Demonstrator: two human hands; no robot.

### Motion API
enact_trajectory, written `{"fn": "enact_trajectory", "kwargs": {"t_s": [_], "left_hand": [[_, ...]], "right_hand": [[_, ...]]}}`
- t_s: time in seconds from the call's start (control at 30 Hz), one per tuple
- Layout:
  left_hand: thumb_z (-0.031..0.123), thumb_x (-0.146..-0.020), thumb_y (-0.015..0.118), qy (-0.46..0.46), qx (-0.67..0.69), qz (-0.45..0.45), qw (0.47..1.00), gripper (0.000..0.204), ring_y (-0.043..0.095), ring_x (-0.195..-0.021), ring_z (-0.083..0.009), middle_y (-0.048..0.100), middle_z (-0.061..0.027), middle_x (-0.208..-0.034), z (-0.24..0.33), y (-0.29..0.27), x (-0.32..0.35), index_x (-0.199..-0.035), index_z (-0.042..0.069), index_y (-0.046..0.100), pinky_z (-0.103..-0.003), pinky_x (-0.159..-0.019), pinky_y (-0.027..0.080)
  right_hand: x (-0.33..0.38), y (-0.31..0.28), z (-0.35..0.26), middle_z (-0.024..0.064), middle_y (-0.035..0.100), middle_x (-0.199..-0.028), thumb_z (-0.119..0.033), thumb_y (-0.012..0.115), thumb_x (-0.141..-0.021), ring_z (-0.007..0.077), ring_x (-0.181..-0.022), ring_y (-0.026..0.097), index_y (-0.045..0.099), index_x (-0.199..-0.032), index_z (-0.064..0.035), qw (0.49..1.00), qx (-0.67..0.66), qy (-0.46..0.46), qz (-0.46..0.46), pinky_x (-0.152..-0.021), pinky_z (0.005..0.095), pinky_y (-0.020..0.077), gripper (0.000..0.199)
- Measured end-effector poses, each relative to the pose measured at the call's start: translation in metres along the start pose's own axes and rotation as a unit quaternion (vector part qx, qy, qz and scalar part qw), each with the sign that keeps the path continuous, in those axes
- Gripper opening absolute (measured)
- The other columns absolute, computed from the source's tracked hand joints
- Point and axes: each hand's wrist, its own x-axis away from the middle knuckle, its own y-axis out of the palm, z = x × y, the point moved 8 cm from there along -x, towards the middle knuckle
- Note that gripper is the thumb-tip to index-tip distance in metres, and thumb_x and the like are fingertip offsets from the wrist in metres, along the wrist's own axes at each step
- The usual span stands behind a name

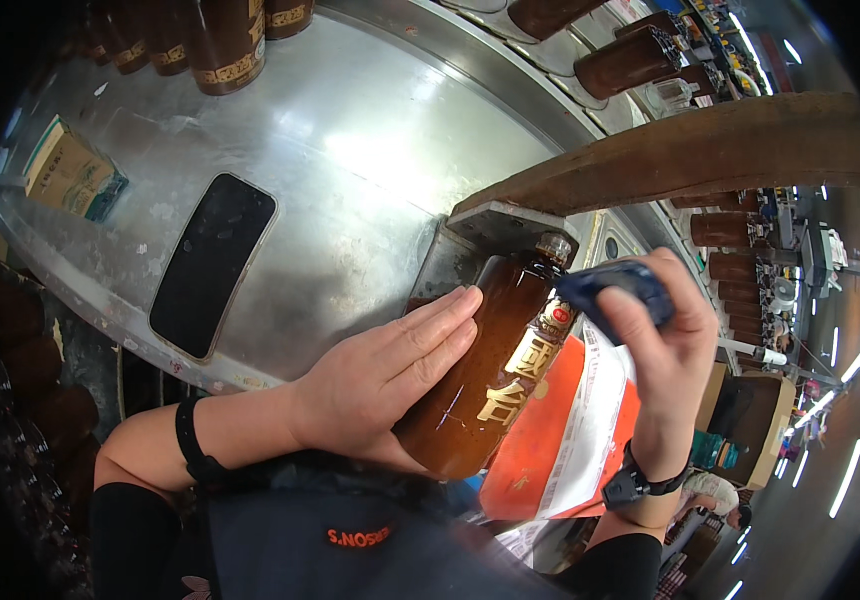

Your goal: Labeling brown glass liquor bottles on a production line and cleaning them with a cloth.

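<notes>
A brown glass bottle [485, 380] with gold lettering and a small red emblem lies tilted in front of me, its clear-topped neck away from me at an angled metal bracket [515, 222]. My left hand [390, 375] holds the bottle from its left side, fingers together along the glass and the thumb side hidden beneath. In my right hand [675, 330] is a dark blue wadded cloth [622, 295], gripped between thumb and fingers. It is close to the bottle's shoulder, just right of the emblem; whether it touches the glass I cannot tell.
Several brown bottles [220, 45] stand at the far left of the metal table [350, 190]. A black phone [212, 265] and a small open packet [75, 175] lie nearer. A curved brown beam [690, 150] crosses right. More bottles line a conveyor [630, 65]; an orange-red sheet [530, 450] lies beside the held bottle.
</notes>
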Motion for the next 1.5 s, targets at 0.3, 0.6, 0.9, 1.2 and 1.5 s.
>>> {"fn": "enact_trajectory", "kwargs": {"t_s": [0.3, 0.6, 0.9, 1.2, 1.5], "left_hand": [[0.043, -0.068, 0.084, -0.001, 0.015, 0.003, 1.0, 0.101, 0.044, -0.132, -0.0452, 0.036, -0.0334, -0.145, 0.0, 0.0, 0.0, -0.137, -0.013, 0.037, -0.045, -0.109, 0.042], [0.049, -0.064, 0.086, 0.01, -0.004, 0.006, 1.0, 0.109, 0.05, -0.127, -0.0454, 0.039, -0.0364, -0.142, 0.002, 0.0, 0.0, -0.138, -0.012, 0.037, -0.043, -0.105, 0.044], [0.049, -0.064, 0.086, 0.008, -0.003, 0.005, 1.0, 0.109, 0.05, -0.127, -0.0454, 0.038, -0.0359, -0.143, 0.001, 0.0, 0.001, -0.139, -0.012, 0.036, -0.044, -0.105, 0.044], [0.049, -0.07, 0.082, -0.048, 0.061, -0.045, 0.996, 0.105, 0.036, -0.138, -0.042, 0.03, -0.0287, -0.15, -0.002, -0.003, -0.001, -0.141, -0.011, 0.032, -0.044, -0.112, 0.035], [0.026, -0.09, 0.068, -0.324, 0.289, 0.04, 0.9, 0.068, 0.048, -0.125, -0.0244, 0.048, -0.0183, -0.135, -0.049, 0.023, -0.034, -0.143, -0.001, 0.035, -0.038, -0.105, 0.04]], "right_hand": [[0.006, 0.013, -0.011, 0.0063, 0.06, -0.075, -0.002, 0.078, -0.075, 0.0147, -0.067, 0.055, 0.069, -0.093, 0.0015, 0.999, 0.023, -0.027, -0.003, -0.061, 0.0261, 0.0409, 0.02], [0.006, 0.016, -0.02, 0.0073, 0.06, -0.073, -0.002, 0.078, -0.074, 0.0179, -0.065, 0.056, 0.069, -0.09, 0.0004, 0.997, 0.064, -0.049, -0.002, -0.06, 0.0284, 0.0417, 0.019], [0.005, 0.014, -0.025, 0.0069, 0.061, -0.075, -0.003, 0.078, -0.074, 0.0175, -0.065, 0.057, 0.069, -0.091, -0.0002, 0.993, 0.099, -0.062, 0.024, -0.06, 0.0269, 0.0424, 0.02], [0.018, -0.01, -0.002, 0.0038, 0.06, -0.081, -0.001, 0.074, -0.081, 0.0093, -0.074, 0.054, 0.066, -0.096, 0.0037, 0.995, -0.036, 0.035, 0.087, -0.066, 0.0219, 0.0421, 0.017], [0.068, -0.007, 0.033, 0.002, 0.064, -0.09, 0.002, 0.072, -0.084, 0.0052, -0.078, 0.059, 0.06, -0.105, 0.001, 0.951, -0.237, 0.148, 0.134, -0.068, 0.0187, 0.0501, 0.025]]}}
